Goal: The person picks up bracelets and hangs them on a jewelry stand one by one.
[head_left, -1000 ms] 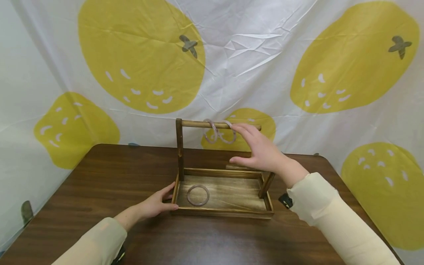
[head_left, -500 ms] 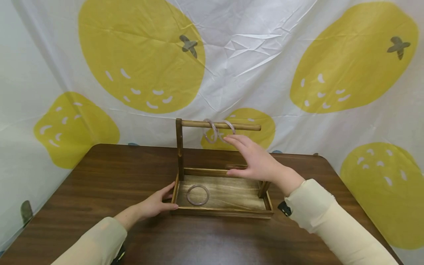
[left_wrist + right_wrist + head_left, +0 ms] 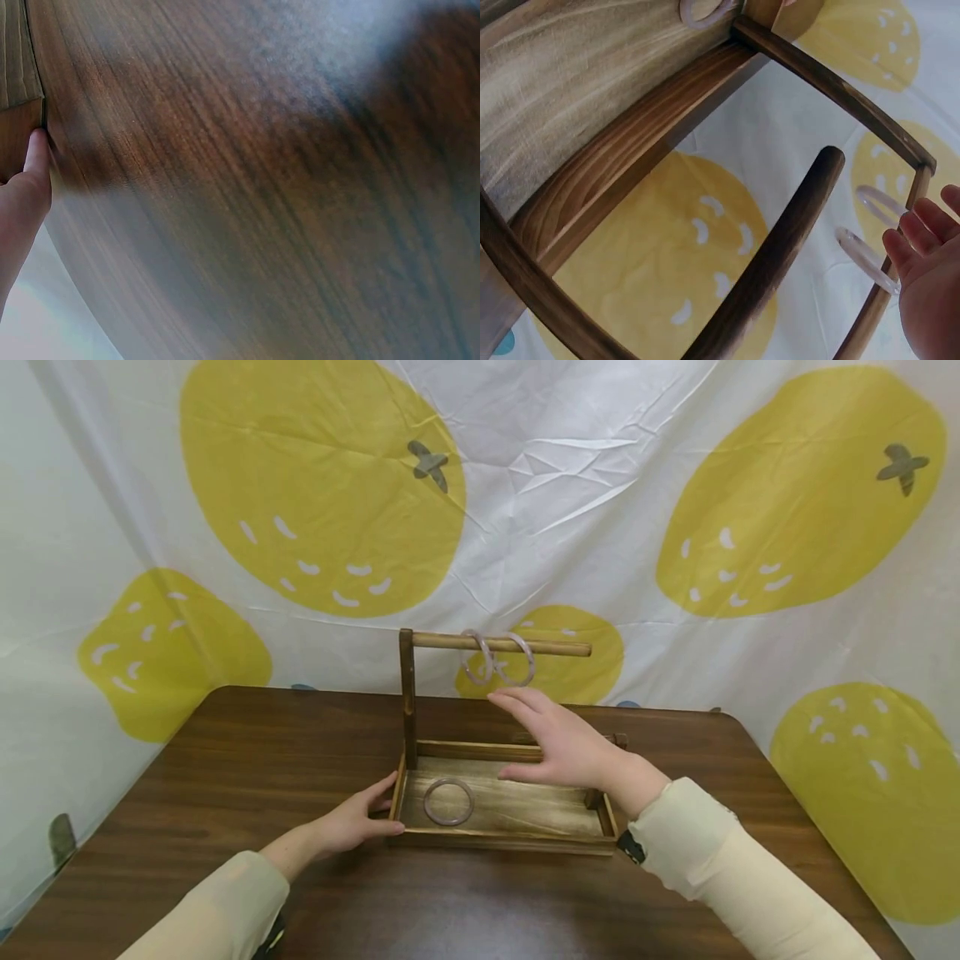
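A wooden jewelry stand has a shallow tray (image 3: 536, 797) and an upper bar (image 3: 438, 641). Two pale purple bangles hang on that bar, one left (image 3: 490, 660) and one right (image 3: 532, 665). A third bangle (image 3: 425, 802) lies flat in the tray's left part. At the tray's left end rests my left hand (image 3: 347, 827), thumb along the front corner and fingers on the side. My right hand (image 3: 562, 745) hovers over the tray, holding nothing, fingers extended and thumb apart. It is just below the hanging bangles and hides part of the lower bar (image 3: 780, 240).
The stand is on a dark brown wooden table (image 3: 300, 735). Behind it hangs a white cloth (image 3: 585, 527) printed with large yellow lemons. An upright post (image 3: 408, 693) rises at the tray's left.
My right hand has come down and slightly left, away from the right hanging bangle, to above the tray. My left hand and the bangles look nearly unmoved.
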{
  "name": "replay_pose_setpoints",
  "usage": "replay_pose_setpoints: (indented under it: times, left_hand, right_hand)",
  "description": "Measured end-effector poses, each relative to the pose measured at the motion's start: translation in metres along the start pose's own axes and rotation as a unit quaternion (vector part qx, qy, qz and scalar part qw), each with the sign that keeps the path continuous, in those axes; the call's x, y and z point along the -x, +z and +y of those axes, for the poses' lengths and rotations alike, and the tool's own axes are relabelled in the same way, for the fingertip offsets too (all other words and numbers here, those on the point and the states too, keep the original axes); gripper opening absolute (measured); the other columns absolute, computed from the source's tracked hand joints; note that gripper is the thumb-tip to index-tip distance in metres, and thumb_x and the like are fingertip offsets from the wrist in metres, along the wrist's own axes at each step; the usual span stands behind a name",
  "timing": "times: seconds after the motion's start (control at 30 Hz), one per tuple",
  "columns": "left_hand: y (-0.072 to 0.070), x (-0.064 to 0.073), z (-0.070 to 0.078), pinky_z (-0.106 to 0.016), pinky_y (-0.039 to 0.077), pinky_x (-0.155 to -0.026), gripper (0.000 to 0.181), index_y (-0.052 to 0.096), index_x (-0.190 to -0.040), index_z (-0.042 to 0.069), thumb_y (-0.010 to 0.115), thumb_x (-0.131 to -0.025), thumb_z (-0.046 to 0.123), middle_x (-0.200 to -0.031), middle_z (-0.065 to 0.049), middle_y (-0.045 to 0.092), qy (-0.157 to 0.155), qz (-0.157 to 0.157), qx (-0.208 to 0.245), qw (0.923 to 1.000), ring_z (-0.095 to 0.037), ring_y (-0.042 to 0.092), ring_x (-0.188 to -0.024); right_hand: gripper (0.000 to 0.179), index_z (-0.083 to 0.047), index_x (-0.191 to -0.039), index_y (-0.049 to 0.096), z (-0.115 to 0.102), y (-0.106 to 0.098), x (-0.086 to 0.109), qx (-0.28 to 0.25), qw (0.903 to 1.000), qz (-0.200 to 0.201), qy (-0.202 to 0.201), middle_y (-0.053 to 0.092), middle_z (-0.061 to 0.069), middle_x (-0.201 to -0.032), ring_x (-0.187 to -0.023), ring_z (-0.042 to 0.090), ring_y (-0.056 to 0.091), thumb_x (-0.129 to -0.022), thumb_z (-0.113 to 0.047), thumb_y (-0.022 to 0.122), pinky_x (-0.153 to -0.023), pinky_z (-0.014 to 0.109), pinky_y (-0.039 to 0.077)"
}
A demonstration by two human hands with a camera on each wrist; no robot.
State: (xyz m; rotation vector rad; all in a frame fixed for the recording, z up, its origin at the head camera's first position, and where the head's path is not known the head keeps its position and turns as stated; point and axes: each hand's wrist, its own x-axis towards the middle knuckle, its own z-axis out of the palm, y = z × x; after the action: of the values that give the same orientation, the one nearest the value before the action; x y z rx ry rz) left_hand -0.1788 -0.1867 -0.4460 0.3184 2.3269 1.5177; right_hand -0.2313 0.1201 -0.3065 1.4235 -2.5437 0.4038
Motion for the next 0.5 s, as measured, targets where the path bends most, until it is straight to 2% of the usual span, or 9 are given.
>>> replay_pose_setpoints:
  times: [0.27,0.5]
  left_hand:
    - [0.000,-0.001,-0.003,-0.051,0.041,-0.101,0.088,0.009,-0.149,-0.002,0.068,-0.086,0.018,-0.149,-0.032,0.020,0.004,-0.001,0.004,1.0000,-0.044,0.033,-0.133]
    - [0.000,-0.002,-0.001,-0.051,0.040,-0.101,0.088,0.009,-0.149,-0.002,0.067,-0.086,0.018,-0.149,-0.032,0.020,0.002,-0.001,0.003,1.0000,-0.044,0.032,-0.133]
  right_hand:
    - [0.086,-0.010,-0.146,0.029,-0.004,0.009,-0.001,-0.027,0.9994,-0.020,0.000,0.034,0.012,-0.147,-0.133,0.026,0.039,-0.080,-0.043,0.071,-0.104,0.044,0.040]
    - [0.086,-0.012,-0.147,0.028,-0.008,0.021,-0.003,-0.028,0.9989,-0.038,0.008,0.033,0.009,-0.149,-0.134,0.024,0.037,-0.080,-0.046,0.069,-0.104,0.041,0.040]
